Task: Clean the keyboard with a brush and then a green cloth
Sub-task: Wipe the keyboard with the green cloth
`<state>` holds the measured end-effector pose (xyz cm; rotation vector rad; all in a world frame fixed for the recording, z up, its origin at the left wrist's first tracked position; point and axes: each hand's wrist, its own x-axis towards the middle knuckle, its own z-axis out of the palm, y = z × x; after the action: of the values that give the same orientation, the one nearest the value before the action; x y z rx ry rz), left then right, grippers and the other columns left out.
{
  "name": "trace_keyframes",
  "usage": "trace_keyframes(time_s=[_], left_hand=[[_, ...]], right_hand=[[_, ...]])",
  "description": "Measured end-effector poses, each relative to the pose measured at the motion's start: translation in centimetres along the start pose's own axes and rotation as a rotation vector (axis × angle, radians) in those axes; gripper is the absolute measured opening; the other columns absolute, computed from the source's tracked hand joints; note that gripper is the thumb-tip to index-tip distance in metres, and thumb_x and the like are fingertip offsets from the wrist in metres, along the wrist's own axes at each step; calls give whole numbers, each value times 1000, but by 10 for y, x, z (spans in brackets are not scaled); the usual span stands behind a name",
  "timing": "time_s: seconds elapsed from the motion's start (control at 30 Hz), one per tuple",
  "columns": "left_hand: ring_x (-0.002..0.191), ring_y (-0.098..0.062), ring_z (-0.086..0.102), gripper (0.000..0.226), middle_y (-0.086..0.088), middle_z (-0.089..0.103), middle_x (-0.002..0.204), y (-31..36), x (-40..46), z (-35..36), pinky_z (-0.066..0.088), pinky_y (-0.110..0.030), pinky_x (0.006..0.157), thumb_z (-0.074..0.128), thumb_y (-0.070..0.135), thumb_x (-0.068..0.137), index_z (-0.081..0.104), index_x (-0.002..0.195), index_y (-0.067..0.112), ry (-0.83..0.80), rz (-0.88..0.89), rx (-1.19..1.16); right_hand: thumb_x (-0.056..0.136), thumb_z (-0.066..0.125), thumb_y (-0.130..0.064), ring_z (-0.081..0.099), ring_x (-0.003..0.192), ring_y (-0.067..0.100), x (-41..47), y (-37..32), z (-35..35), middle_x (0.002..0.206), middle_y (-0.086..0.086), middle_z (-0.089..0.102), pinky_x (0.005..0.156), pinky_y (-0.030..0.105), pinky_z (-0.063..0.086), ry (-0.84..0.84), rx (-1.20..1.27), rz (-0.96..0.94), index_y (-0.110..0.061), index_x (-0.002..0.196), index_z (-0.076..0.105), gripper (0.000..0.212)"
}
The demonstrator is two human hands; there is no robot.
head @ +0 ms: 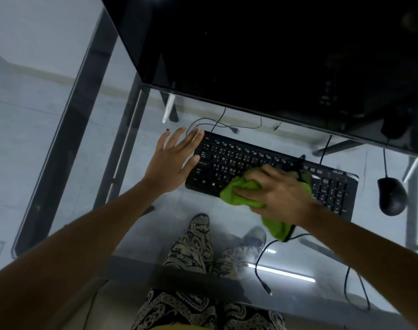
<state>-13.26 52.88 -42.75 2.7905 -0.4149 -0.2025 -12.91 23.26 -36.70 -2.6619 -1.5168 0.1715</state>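
Note:
A black keyboard (238, 160) lies on a glass desk, slanting down to the right. My right hand (279, 191) presses a bunched green cloth (241, 192) onto the middle keys near the front edge; a loose end of the cloth hangs below my wrist. My left hand (173, 158) rests flat with fingers spread against the keyboard's left end, holding nothing. No brush is in view.
A dark monitor (274, 55) looms over the far side of the glass desk (89, 163). A black mouse (391, 196) sits right of the keyboard. Loose cables (260, 265) trail near the front. My patterned trousers and shoes show through the glass.

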Motion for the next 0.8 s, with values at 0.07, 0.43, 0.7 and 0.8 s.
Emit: trace_keyframes(time_s=[0.07, 0.43, 0.7, 0.8], left_hand=[[146, -25, 20, 55, -1, 28, 157, 1, -1, 1, 15, -52, 117, 15, 42, 102, 13, 153, 21, -21, -1, 19], [145, -26, 22, 55, -3, 26, 158, 5, -1, 1, 15, -51, 117, 12, 35, 102, 13, 153, 15, -34, -4, 48], [145, -25, 22, 55, -2, 26, 157, 5, -14, 0, 15, -51, 118, 11, 35, 101, 12, 153, 17, -32, -41, 20], [145, -26, 23, 55, -4, 26, 157, -4, -21, -4, 15, -49, 118, 13, 33, 101, 15, 152, 13, -14, -48, 22]], right_hand=[[65, 81, -37, 52, 90, 24, -23, 17, -7, 103, 8, 64, 68, 37, 53, -9, -7, 26, -29, 110, 71, 47], [68, 78, -36, 54, 93, 26, 33, -15, 2, 107, 6, 63, 69, 36, 52, 116, 52, 202, -27, 115, 69, 49], [78, 66, -37, 57, 93, 37, 33, -31, 12, 108, 15, 61, 65, 44, 57, 236, 93, 859, -21, 120, 64, 45], [76, 65, -38, 57, 90, 33, 100, -74, 20, 106, 12, 61, 65, 41, 58, 273, 131, 722, -21, 116, 65, 43]])
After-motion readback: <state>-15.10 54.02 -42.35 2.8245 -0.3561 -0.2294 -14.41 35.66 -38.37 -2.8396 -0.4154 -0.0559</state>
